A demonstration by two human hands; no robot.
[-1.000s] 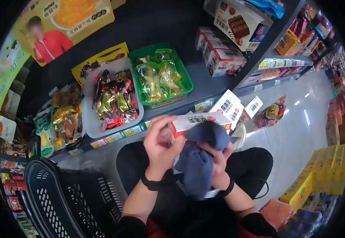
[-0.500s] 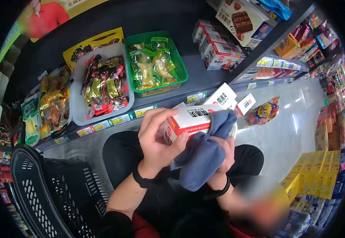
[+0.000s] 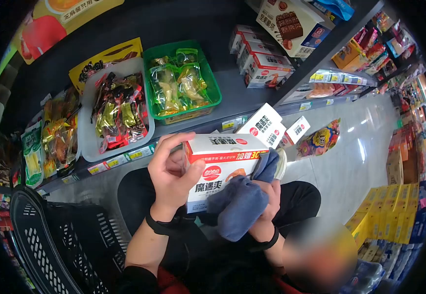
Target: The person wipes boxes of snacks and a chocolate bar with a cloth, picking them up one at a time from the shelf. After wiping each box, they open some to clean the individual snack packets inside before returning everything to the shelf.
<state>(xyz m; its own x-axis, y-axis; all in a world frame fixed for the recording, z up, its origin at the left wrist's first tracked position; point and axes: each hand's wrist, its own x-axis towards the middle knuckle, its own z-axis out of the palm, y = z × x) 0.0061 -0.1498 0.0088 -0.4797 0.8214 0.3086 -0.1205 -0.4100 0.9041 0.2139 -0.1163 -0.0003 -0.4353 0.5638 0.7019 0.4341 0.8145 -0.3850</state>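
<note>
My left hand (image 3: 171,171) grips a white and red snack box (image 3: 220,166) by its left end, holding it in front of me with its printed face toward the camera. My right hand (image 3: 267,196) holds a blue-grey cloth (image 3: 240,206) pressed against the box's right side and lower edge. Both wrists wear black bands. My knees in black trousers are below the box.
A dark shelf ahead carries a green bin (image 3: 181,83) of wrapped snacks, a white tray (image 3: 117,112) of red and gold packets, and stacked white and red boxes (image 3: 259,66). More such boxes (image 3: 267,127) lie on the floor. A black basket (image 3: 61,245) stands at lower left. Yellow cartons (image 3: 399,215) are stacked at the right.
The box has turned in my left hand so that its broad printed face now shows. The cloth has slid down from the top of the box to its right side.
</note>
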